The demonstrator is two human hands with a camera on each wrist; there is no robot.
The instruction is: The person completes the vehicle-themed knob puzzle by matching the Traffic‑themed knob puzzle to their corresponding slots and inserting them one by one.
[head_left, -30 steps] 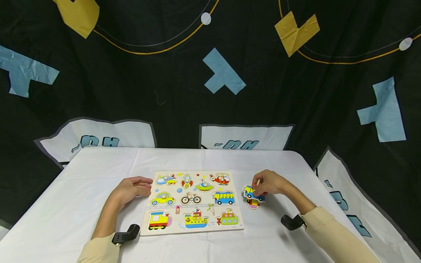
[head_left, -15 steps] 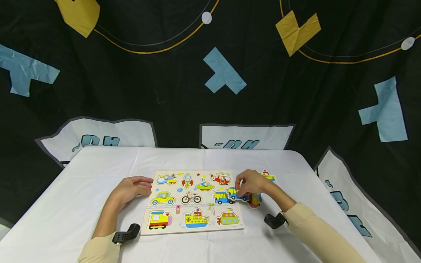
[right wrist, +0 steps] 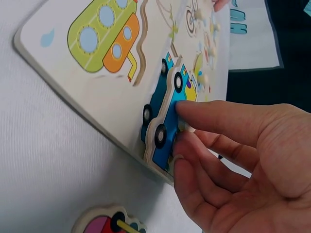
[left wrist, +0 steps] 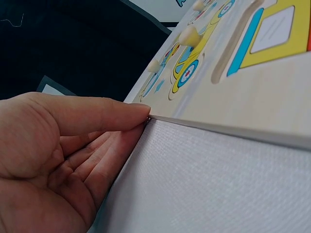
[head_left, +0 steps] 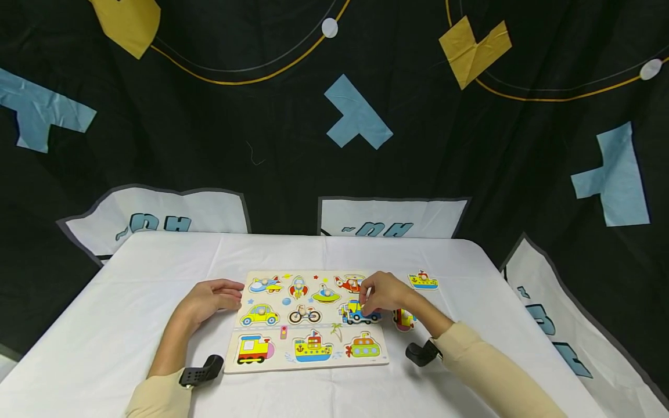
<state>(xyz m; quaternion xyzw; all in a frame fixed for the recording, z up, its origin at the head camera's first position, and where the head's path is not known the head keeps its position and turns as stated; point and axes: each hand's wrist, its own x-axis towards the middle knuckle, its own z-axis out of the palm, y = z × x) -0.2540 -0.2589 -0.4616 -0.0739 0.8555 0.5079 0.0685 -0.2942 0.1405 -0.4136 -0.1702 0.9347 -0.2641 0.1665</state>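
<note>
A wooden peg puzzle board with printed vehicles lies on the white table. My right hand pinches a blue and yellow bus puzzle piece by its knob side, thumb on its face. The bus piece overlaps the printed bus recess, tilted and slightly off to the right in the right wrist view. My left hand rests at the board's left edge, its thumb and fingers nearly straight and touching the edge. Knobbed pieces, such as the yellow car, sit in the upper part of the board.
Right of the board lie a ship puzzle piece and a train puzzle piece, the latter partly behind my right forearm. A black curtain with paper shapes hangs behind the white table.
My right hand has carried the bus piece left from beside the board to over the bus recess, uncovering the ship and train pieces. My left hand stays at the board's edge.
</note>
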